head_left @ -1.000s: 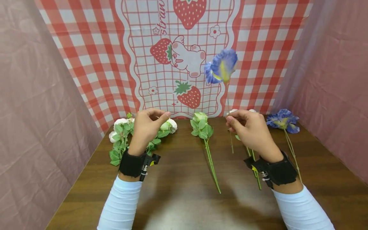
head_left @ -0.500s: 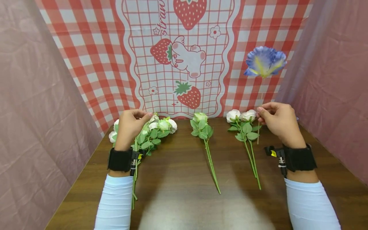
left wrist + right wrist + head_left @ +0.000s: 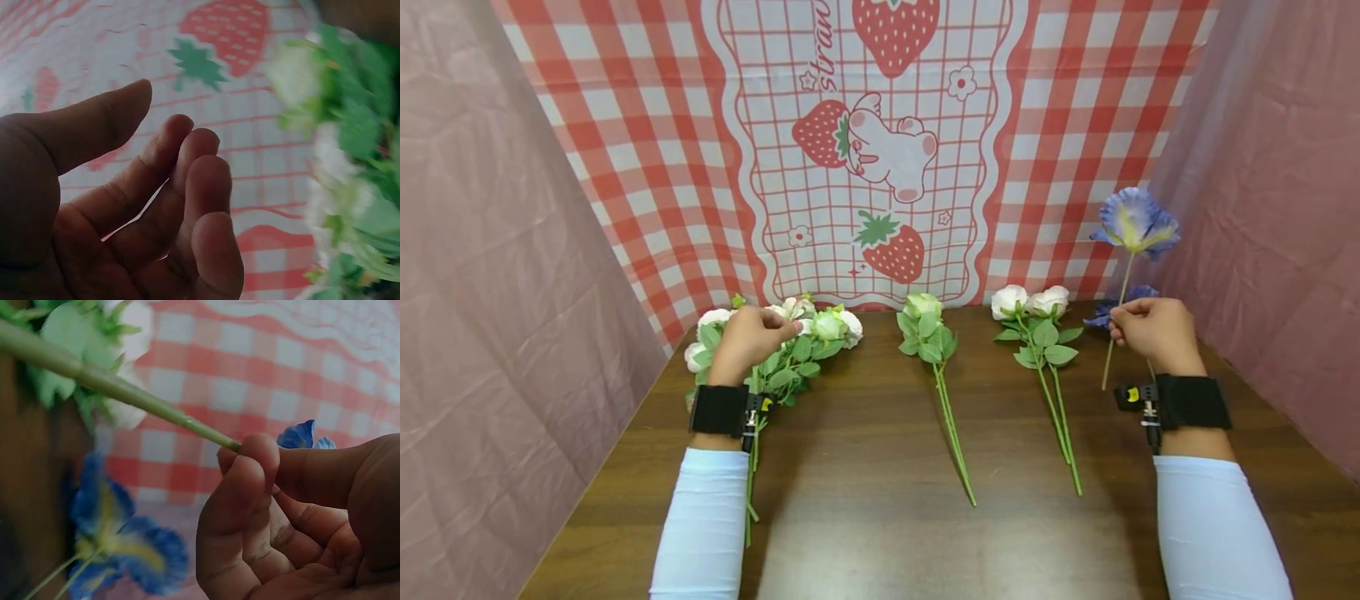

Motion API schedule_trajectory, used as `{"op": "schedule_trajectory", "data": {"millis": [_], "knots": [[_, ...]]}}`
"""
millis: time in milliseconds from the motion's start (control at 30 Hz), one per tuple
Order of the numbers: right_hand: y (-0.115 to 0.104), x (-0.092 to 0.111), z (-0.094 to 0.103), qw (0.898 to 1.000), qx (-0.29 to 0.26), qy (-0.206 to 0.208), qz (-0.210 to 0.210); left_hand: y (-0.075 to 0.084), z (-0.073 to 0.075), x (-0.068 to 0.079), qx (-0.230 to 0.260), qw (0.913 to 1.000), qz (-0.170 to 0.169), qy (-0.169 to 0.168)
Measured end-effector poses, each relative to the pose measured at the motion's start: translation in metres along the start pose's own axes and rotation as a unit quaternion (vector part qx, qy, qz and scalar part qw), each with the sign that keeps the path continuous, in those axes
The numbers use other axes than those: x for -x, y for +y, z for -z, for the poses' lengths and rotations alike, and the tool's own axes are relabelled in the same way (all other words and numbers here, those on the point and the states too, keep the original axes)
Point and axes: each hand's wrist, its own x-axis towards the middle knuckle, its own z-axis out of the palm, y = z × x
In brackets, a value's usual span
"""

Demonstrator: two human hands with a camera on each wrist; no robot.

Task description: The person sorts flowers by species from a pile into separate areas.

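Note:
My right hand (image 3: 1157, 333) pinches the stem of a blue iris (image 3: 1135, 221) between thumb and fingertips, its bloom up and its stem tilted a little. In the right wrist view the stem (image 3: 144, 403) runs out from the fingertips. Behind that hand, more blue iris petals (image 3: 1142, 292) lie at the table's far right; the right wrist view shows this iris (image 3: 125, 544) with its thin stems. My left hand (image 3: 748, 337) hovers over the bunch of white and green roses (image 3: 831, 325). In the left wrist view its fingers (image 3: 206, 187) are loosely bent, thumb apart, holding nothing.
A green rose (image 3: 923, 308) with a long stem lies mid-table. To its right lie two white roses (image 3: 1030, 304), stems toward the front. A checked strawberry cloth (image 3: 880, 167) hangs behind the wooden table (image 3: 880, 433), with pink curtains (image 3: 1262, 208) at the sides.
My right hand has carried the blue iris to the right, past the white roses, then lowered it near the other iris. The left hand has shifted left over the rose bunch.

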Motion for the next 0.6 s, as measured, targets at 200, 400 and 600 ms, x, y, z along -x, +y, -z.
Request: {"op": "schedule_trajectory", "data": {"millis": [200, 400, 600], "knots": [[0.025, -0.005, 0.002, 0.998, 0.056, -0.008, 0.000, -0.016, -0.010, -0.006, -0.042, 0.9989, 0.022, -0.005], [0.045, -0.007, 0.002, 0.997, 0.075, -0.007, -0.033, -0.019, -0.012, -0.008, -0.051, 0.9982, 0.031, -0.010], [0.062, -0.008, -0.003, 0.991, 0.123, -0.030, -0.044, -0.021, -0.013, -0.009, -0.056, 0.9979, 0.032, -0.012]]}}
